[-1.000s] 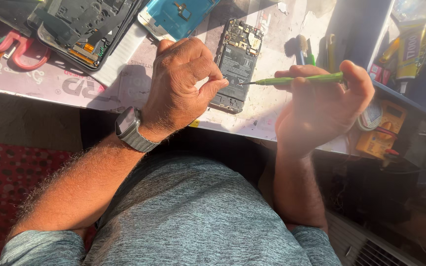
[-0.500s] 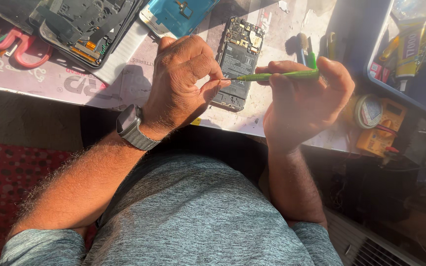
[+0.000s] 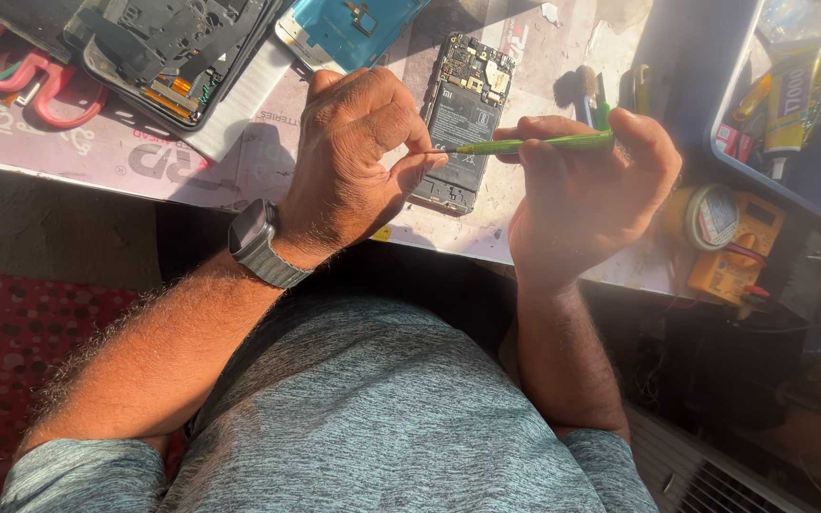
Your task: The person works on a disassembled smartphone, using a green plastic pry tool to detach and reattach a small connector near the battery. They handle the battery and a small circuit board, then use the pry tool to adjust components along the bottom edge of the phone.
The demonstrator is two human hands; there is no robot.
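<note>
**Green screwdriver meeting the fingertips over an opened phone**

A blue plastic tray (image 3: 726, 142) is sitting at the upper right of the workbench, and it is holding yellow tubes (image 3: 789, 90) and other small packets lying jumbled together; what else lies deeper in it is too shadowed to tell. Just below the tray, a round tin (image 3: 710, 216) and a yellow multimeter (image 3: 738, 252) are resting on the white worktop (image 3: 192, 161).

The opened smartphone with its back cover off (image 3: 463, 119) is lying flat on the worktop between the two hands, showing a black battery in the middle and a gold-and-dark circuit board at its far end. A thin green-handled precision screwdriver (image 3: 534, 144) is lying almost level above it, its fine metal tip pointing toward the left hand.

The left hand (image 3: 358, 161), with a grey-strapped watch (image 3: 258, 245) on its wrist, is curling nearly closed, thumb and forefinger pinching together right at the screwdriver's tip; whether something tiny is sitting between them cannot be told. The right hand (image 3: 582, 199) is wrapping loosely round the screwdriver's handle, fingers bent and gripping it.

Farther left, a dark disassembled phone frame (image 3: 168, 52), a light blue phone panel (image 3: 344, 28) and pink-handled pliers (image 3: 21, 81) are lying on the bench.
</note>
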